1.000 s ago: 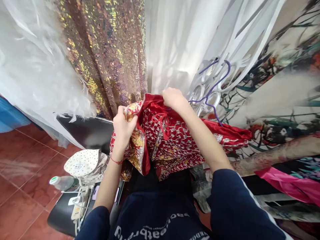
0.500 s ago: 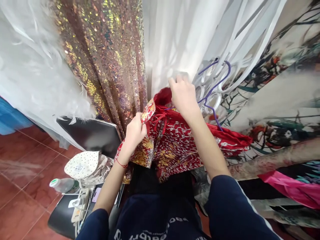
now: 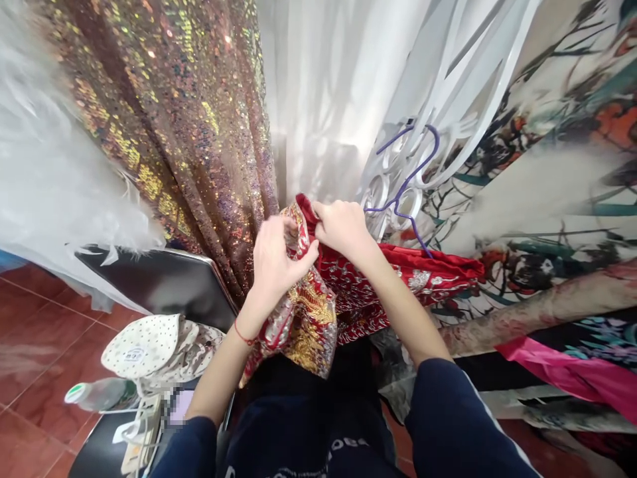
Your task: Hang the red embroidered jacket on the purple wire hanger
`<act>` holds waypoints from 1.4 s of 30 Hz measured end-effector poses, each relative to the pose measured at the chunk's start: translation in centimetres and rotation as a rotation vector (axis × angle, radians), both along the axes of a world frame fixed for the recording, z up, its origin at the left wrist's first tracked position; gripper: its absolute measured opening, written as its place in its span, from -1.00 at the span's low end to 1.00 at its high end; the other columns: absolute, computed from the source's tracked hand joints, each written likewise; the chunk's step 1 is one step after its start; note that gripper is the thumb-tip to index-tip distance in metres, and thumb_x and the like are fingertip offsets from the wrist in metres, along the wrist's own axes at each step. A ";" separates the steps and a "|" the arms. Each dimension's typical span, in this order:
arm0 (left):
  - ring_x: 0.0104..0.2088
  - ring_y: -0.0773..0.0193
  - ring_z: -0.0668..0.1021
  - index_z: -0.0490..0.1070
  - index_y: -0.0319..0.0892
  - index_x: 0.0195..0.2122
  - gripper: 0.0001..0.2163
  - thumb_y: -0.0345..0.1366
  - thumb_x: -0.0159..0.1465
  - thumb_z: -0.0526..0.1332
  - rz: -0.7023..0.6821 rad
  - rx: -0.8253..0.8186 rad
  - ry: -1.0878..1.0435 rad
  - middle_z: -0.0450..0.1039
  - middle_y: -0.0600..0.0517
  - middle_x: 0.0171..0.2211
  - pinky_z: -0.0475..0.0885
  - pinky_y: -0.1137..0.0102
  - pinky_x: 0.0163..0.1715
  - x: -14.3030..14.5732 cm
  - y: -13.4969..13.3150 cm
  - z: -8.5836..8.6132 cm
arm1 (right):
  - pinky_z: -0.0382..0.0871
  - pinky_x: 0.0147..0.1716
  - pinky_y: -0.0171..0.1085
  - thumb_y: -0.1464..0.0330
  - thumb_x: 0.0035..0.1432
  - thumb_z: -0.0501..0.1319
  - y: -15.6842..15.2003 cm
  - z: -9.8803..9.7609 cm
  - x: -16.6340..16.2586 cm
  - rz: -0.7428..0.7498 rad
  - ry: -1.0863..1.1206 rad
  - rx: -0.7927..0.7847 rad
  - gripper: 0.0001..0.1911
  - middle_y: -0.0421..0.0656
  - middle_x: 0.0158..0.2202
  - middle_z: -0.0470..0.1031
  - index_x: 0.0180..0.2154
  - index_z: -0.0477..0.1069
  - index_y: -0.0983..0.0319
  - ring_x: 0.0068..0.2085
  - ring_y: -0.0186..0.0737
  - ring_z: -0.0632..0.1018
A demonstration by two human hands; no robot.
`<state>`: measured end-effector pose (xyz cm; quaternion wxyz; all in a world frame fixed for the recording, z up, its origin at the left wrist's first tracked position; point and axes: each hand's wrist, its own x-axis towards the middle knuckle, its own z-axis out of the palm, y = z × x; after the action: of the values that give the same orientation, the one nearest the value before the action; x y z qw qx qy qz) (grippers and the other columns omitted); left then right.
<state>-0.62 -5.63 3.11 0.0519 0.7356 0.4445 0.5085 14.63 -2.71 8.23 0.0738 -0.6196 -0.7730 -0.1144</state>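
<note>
A red garment (image 3: 368, 279) with silver and gold embroidery lies across my lap, its red waist edge facing up. My right hand (image 3: 341, 229) is closed on the red upper edge of the garment, thumb and fingers pinched together. At the garment's left end is my left hand (image 3: 276, 259), thumb spread from its slightly blurred fingers, resting against the embroidered band. A gold-embroidered panel (image 3: 316, 318) hangs in folds below the two hands. To the right, a purple hanger (image 3: 411, 176) sticks up out of the garment, its lower part hidden inside the cloth.
A sequined cloth (image 3: 199, 133) and white feathery fabric (image 3: 54, 166) hang at left. A black chair back (image 3: 164, 279), polka-dot hat (image 3: 142, 345), bottle (image 3: 99, 393) and power strip (image 3: 142, 435) are lower left. White curved metalwork (image 3: 478, 133) and floral cloth (image 3: 527, 219) stand right.
My right hand has come down and left along the garment's edge. My left hand's thumb has spread away from its fingers. The gold panel has swung right, and the view has shifted slightly.
</note>
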 end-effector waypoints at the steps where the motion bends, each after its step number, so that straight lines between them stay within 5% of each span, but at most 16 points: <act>1: 0.00 0.03 0.50 0.31 -0.17 -0.10 -0.65 -0.18 0.12 0.29 0.072 0.053 0.015 0.48 -0.17 -0.05 0.40 0.17 0.02 0.3 0.8 0.3 | 0.02 -0.39 -0.21 0.44 0.19 0.00 0.0 -0.1 -0.1 -0.001 0.002 0.006 -0.61 0.08 -0.25 0.61 -0.02 0.47 0.29 -0.31 -0.08 0.52; 4: 0.14 0.00 0.45 0.36 -0.20 0.01 -0.62 -0.27 0.15 0.22 0.045 0.008 0.109 0.45 -0.20 0.08 0.30 0.12 0.16 0.4 3.7 0.7 | 0.02 -0.40 -0.21 0.38 0.23 -0.02 -0.2 -0.3 -0.2 0.025 0.024 0.028 -0.58 0.06 -0.26 0.62 0.05 0.41 0.29 -0.34 -0.10 0.50; 8: -0.35 0.27 0.51 0.48 -0.20 -0.28 -0.78 -0.29 0.31 0.04 -0.429 -0.297 0.249 0.54 0.02 -0.38 0.39 0.34 -0.20 -0.4 6.8 1.1 | 0.17 -0.34 -0.21 0.41 0.27 -0.09 -1.4 -0.6 1.1 0.209 0.073 0.079 -0.59 0.01 -0.26 0.60 0.00 0.43 0.30 -0.29 -0.11 0.51; 10: -0.42 0.33 0.45 0.51 -0.20 -0.30 -0.74 -0.22 0.34 0.07 -0.519 -0.319 0.219 0.54 0.05 -0.41 0.32 0.39 -0.32 -0.6 7.5 1.1 | 0.29 -0.23 -0.20 0.42 0.27 -0.09 -2.8 -0.8 2.5 0.270 0.154 0.202 -0.62 -0.01 -0.21 0.59 -0.11 0.47 0.26 -0.18 -0.11 0.52; 12: -0.46 0.36 0.40 0.51 -0.19 -0.36 -0.71 -0.15 0.36 0.10 -0.476 -0.282 0.184 0.49 0.07 -0.47 0.25 0.40 -0.39 -0.4 7.8 1.0 | 0.34 -0.15 -0.20 0.41 0.27 -0.07 -4.6 -0.9 4.3 0.184 0.266 0.391 -0.66 -0.02 -0.22 0.58 -0.20 0.48 0.22 -0.14 -0.11 0.53; 16: -0.52 0.37 0.29 0.43 -0.17 -0.49 -0.64 -0.10 0.38 0.08 -0.442 -0.251 0.145 0.36 0.09 -0.56 0.18 0.39 -0.44 0.8 7.8 1.6 | 0.36 -0.19 -0.14 0.38 0.26 -0.04 -7.9 -1.5 8.6 -0.280 0.410 0.577 -0.69 0.01 -0.28 0.57 -0.25 0.49 0.22 -0.23 -0.04 0.55; 19: -0.51 0.35 0.27 0.36 -0.15 -0.53 -0.64 -0.10 0.37 0.08 -0.511 -0.239 0.146 0.31 0.09 -0.57 0.17 0.37 -0.44 2.3 7.9 3.2 | 0.35 -0.20 -0.10 0.28 0.27 0.00 -8.8 -2.5 11.7 -0.370 0.529 0.329 -0.68 0.00 -0.33 0.59 -0.29 0.51 0.20 -0.25 0.03 0.56; 23: -0.51 0.34 0.28 0.27 -0.13 -0.54 -0.65 -0.12 0.37 0.05 -0.572 -0.194 0.119 0.29 0.09 -0.57 0.17 0.35 -0.43 5.0 8.6 4.6 | 0.39 -0.22 -0.16 0.04 0.32 0.02 -8.5 -3.8 14.4 -0.167 0.933 -0.079 -0.53 -0.12 -0.42 0.58 -0.38 0.53 0.16 -0.32 -0.05 0.57; 28: -0.58 0.33 0.24 0.10 -0.09 -0.62 -0.58 -0.14 0.40 -0.02 -0.533 -0.305 0.210 0.17 0.09 -0.65 0.17 0.31 -0.46 7.0 9.3 2.8 | 0.41 -0.18 -0.19 -0.12 0.28 0.04 -8.1 -4.8 13.8 -0.153 1.068 -0.037 -0.34 -0.10 -0.43 0.59 -0.65 0.37 0.18 -0.32 -0.10 0.57; 33: -0.61 0.33 0.13 -0.07 -0.05 -0.63 -0.54 -0.10 0.43 -0.07 -0.491 -0.356 0.210 -0.01 0.13 -0.69 0.09 0.28 -0.51 6.4 8.9 1.8 | 0.41 -0.20 -0.18 -0.19 0.24 0.02 -7.6 -4.8 13.4 -0.131 1.114 -0.133 -0.31 -0.10 -0.50 0.56 -0.65 0.38 0.17 -0.36 -0.11 0.56; 37: -0.59 0.33 0.14 -0.07 -0.06 -0.61 -0.56 -0.12 0.43 -0.06 -0.518 -0.388 0.201 0.01 0.12 -0.66 0.10 0.29 -0.47 6.1 8.7 2.3 | 0.43 -0.16 -0.18 -0.15 0.26 0.04 -7.6 -3.2 14.7 -0.128 1.045 -0.285 -0.36 -0.12 -0.43 0.61 -0.46 0.59 0.18 -0.33 -0.10 0.59; 42: -0.61 0.33 0.14 -0.07 -0.06 -0.61 -0.56 -0.09 0.43 -0.05 -0.543 -0.402 0.179 -0.01 0.13 -0.67 0.09 0.30 -0.50 6.2 8.5 2.3 | 0.48 -0.21 -0.21 -0.14 0.14 0.18 -6.6 -0.3 15.8 -0.062 0.803 -0.390 -0.43 -0.12 -0.43 0.64 -0.46 0.64 0.20 -0.30 -0.05 0.63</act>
<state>5.57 2.86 5.38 0.2900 0.8437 0.3267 0.3119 30.46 -9.34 7.89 0.2462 -0.6403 -0.6711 0.2811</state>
